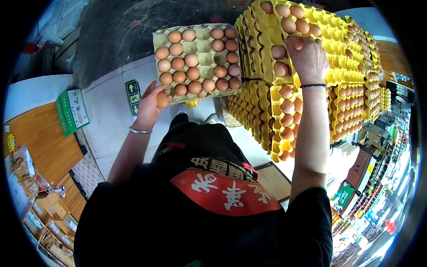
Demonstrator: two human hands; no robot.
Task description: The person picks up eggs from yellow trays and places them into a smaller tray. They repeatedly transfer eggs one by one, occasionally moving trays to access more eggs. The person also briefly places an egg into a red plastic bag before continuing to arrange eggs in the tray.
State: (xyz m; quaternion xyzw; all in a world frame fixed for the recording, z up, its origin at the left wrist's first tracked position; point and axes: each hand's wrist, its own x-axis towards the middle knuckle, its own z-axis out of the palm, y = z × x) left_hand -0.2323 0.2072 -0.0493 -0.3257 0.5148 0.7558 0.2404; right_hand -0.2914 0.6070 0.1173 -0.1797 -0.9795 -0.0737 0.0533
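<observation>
My left hand (pixel 150 107), with a bracelet at the wrist, has its fingers closed around a brown egg (pixel 163 100) by the near left corner of a grey-green egg tray (pixel 203 46). Many brown eggs sit in that tray, and several of its cups are bare. On the right, my right hand (pixel 309 60) reaches over the top yellow egg tray (pixel 327 27) of a stack. Its fingertips pinch together down among the cups; what is between them is hidden. Beside the fingers rest a few eggs (pixel 280 69), with others (pixel 302 26) just beyond them.
More stacked yellow trays of eggs (pixel 347 107) extend to the right and below. A green and white box (pixel 73 112) stands at left near a wooden counter (pixel 42 147). A green floor sign (pixel 133 98) lies on pale tiles. Crowded shop shelves (pixel 378 178) line the far right.
</observation>
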